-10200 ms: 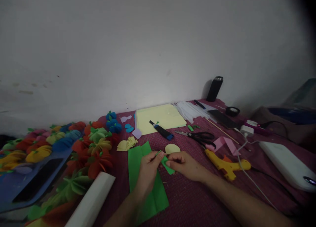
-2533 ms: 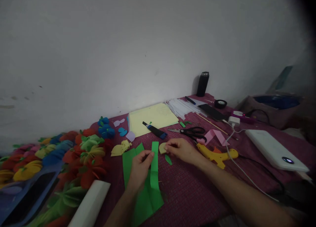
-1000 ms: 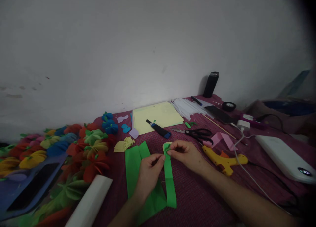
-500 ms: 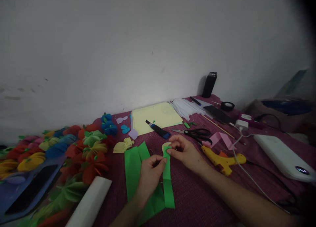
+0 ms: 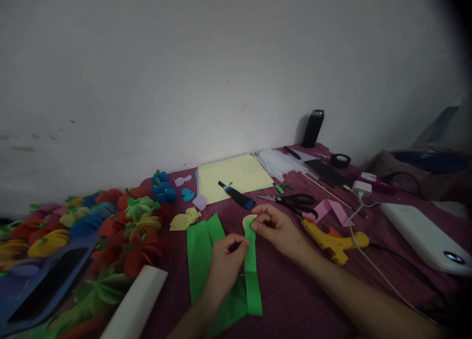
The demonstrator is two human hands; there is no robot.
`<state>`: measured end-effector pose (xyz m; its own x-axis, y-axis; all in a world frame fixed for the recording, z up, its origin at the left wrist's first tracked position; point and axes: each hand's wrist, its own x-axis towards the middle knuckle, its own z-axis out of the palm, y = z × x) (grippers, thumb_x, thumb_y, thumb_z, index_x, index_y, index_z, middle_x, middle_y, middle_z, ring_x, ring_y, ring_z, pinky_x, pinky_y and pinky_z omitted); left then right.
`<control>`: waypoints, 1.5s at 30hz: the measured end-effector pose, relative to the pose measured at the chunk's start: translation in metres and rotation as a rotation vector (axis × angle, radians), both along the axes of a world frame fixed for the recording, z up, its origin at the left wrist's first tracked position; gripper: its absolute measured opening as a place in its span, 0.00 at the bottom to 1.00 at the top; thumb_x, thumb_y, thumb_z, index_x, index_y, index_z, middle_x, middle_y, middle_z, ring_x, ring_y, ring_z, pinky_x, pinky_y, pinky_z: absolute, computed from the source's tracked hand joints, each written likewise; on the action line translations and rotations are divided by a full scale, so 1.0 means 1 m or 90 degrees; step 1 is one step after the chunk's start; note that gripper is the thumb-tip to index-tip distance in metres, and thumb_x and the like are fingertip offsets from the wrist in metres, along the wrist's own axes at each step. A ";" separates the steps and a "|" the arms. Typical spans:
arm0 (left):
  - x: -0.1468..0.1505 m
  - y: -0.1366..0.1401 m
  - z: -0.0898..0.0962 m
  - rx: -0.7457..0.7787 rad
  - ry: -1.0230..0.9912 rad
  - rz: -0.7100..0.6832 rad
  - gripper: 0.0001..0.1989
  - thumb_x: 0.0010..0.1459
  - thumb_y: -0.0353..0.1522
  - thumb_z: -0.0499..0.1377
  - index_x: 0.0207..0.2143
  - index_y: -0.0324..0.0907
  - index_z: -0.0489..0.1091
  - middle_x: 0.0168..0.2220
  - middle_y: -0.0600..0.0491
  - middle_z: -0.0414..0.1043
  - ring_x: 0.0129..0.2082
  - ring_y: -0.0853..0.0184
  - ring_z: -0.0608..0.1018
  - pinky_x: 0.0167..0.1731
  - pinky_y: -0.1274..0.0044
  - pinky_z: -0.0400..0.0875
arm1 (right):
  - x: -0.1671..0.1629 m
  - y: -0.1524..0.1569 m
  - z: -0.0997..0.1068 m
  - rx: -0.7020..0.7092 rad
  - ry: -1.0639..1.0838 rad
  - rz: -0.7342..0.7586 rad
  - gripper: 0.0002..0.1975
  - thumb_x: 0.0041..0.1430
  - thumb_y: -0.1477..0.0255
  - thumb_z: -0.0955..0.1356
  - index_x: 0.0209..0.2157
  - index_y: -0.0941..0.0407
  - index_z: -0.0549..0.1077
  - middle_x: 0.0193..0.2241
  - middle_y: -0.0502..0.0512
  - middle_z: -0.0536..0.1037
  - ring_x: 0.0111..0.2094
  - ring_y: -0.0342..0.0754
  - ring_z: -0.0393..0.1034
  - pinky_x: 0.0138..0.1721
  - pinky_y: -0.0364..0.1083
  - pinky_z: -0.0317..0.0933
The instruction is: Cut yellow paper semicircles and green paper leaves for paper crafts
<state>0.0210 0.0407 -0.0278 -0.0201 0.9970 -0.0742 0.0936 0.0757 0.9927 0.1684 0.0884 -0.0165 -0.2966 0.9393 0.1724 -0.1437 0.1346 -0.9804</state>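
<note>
A long green paper strip (image 5: pixel 252 285) with crosswise creases hangs toward me from both hands. My left hand (image 5: pixel 225 263) pinches its left edge between thumb and forefinger, a little below the top. At the upper end my right hand (image 5: pixel 275 228) pinches the strip's corner. A pale yellow rounded paper piece (image 5: pixel 248 220) shows just behind that end, partly covered by the strip and fingers. Under my left hand and wrist lies a larger folded green paper sheet (image 5: pixel 198 250) on the purple cloth.
Black scissors (image 5: pixel 295 199), a utility knife (image 5: pixel 238 195) and a yellow glue gun (image 5: pixel 334 240) lie around my hands. Yellow sheets (image 5: pixel 236 174) are behind. Colourful paper flowers (image 5: pixel 142 226) and a white roll (image 5: pixel 138 299) fill the left; a white power bank (image 5: pixel 420 233) with cables is right.
Both hands keep their pinch on the green strip, with hardly any movement. The whole view has shifted very slightly.
</note>
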 end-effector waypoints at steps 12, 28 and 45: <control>0.000 0.000 0.002 -0.004 -0.066 0.007 0.11 0.49 0.36 0.58 0.20 0.38 0.67 0.18 0.59 0.58 0.20 0.74 0.58 0.22 0.80 0.52 | 0.000 -0.002 0.003 -0.010 -0.017 0.040 0.12 0.50 0.71 0.68 0.38 0.55 0.66 0.23 0.45 0.67 0.23 0.39 0.60 0.24 0.40 0.53; 0.002 -0.003 0.006 -0.034 -0.129 -0.021 0.11 0.45 0.38 0.62 0.25 0.38 0.71 0.22 0.56 0.66 0.21 0.73 0.64 0.23 0.80 0.58 | 0.001 0.003 -0.005 0.004 -0.024 0.016 0.12 0.49 0.69 0.69 0.37 0.55 0.67 0.22 0.44 0.67 0.22 0.39 0.60 0.24 0.41 0.53; 0.001 -0.006 0.012 -0.201 -0.208 -0.082 0.15 0.46 0.37 0.63 0.34 0.35 0.71 0.25 0.49 0.74 0.19 0.69 0.74 0.20 0.79 0.65 | 0.013 0.012 0.006 -0.017 -0.049 -0.121 0.07 0.52 0.66 0.66 0.31 0.55 0.70 0.19 0.45 0.68 0.19 0.40 0.60 0.21 0.40 0.54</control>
